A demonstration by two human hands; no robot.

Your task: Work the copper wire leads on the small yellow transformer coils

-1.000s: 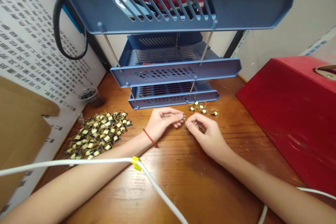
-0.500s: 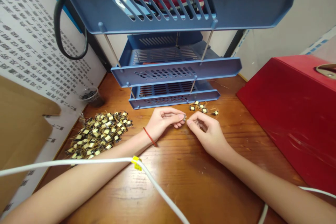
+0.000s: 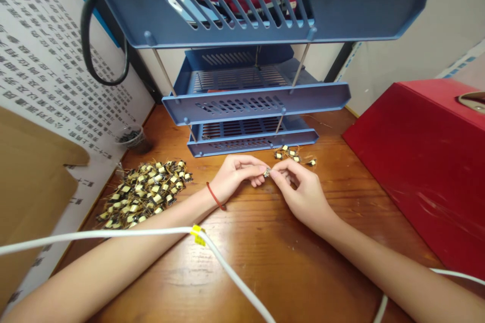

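Note:
Between the thumb and forefinger of my left hand (image 3: 242, 170), a small transformer (image 3: 267, 173) is pinched, its metal pins facing right. My right hand (image 3: 299, 184) is closed in a pinch against the right side of this part; any fine wire in its fingertips is too small to make out. Just behind my right hand lie several like transformers (image 3: 291, 153) with yellow tape, black bases and thin copper-coloured leads. A large heap of the same transformers (image 3: 151, 189) is on the table left of my left hand, partly behind my forearm.
A blue tiered tray rack (image 3: 257, 106) stands behind my hands, its top tier overhanging. The red box (image 3: 417, 161) is at right. A clear cup (image 3: 132, 139) of dark bits sits back left, near cardboard (image 3: 38, 166). A white cable (image 3: 231, 267) crosses in front.
My right fingertips have moved slightly left, closing the small gap to the transformer in my left hand. That transformer has turned a little and shows more. My left hand stays nearly in place.

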